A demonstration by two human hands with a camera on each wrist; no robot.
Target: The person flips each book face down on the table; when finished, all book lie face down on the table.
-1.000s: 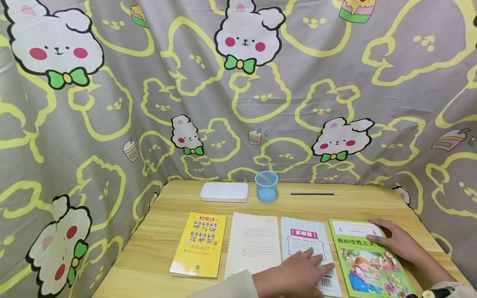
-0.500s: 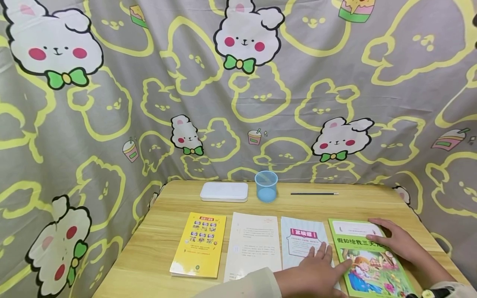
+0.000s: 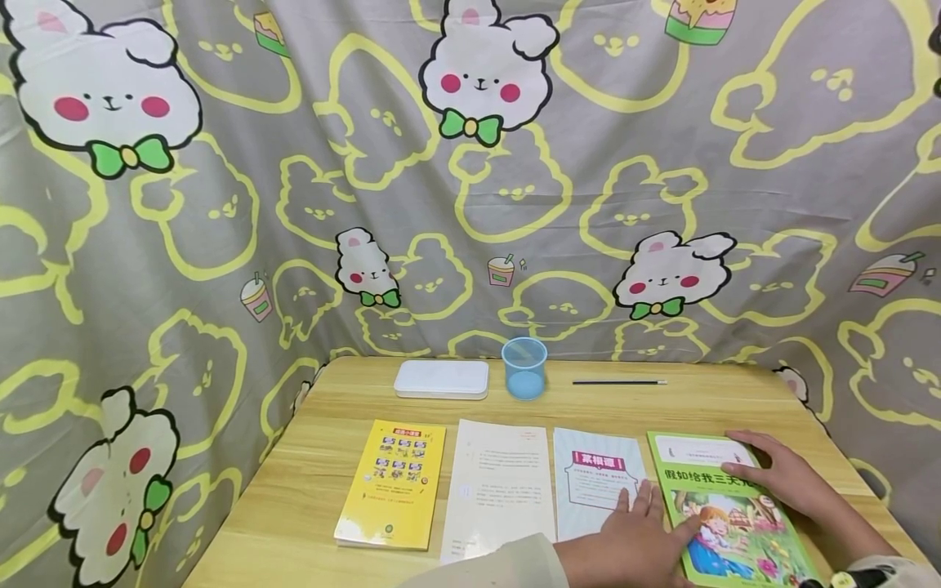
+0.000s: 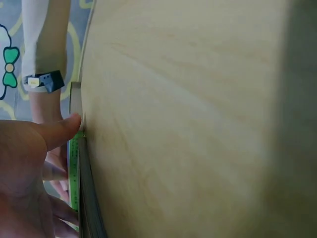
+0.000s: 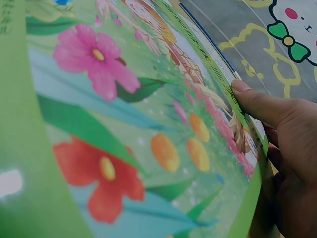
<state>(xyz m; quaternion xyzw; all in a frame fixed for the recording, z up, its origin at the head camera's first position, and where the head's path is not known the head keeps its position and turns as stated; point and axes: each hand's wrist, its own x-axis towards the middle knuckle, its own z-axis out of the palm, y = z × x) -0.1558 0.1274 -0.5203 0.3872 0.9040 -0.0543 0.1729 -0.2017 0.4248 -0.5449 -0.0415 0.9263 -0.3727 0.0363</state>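
A green picture book (image 3: pixel 735 523) lies at the right of the row. My right hand (image 3: pixel 797 482) holds its right edge, the thumb on the cover and the other fingers along the side, as the right wrist view also shows. My left hand (image 3: pixel 639 543) rests with spread fingers over the lower part of a light blue book (image 3: pixel 599 474). Its thumb reaches to the left edge of the green book. In the left wrist view the left hand (image 4: pixel 29 173) is beside the book edges, and its fingertips are partly hidden.
Further left lie a cream printed book (image 3: pixel 500 482) and a yellow book (image 3: pixel 397 482). Along the back of the wooden table (image 3: pixel 294 490) are a white case (image 3: pixel 441 380), a blue mesh cup (image 3: pixel 525 371) and a pencil (image 3: pixel 620 382). A patterned curtain (image 3: pixel 412 188) hangs behind.
My left hand has slid right across the light blue book, up to the green book's left edge. The right hand has stayed in place on the green book.
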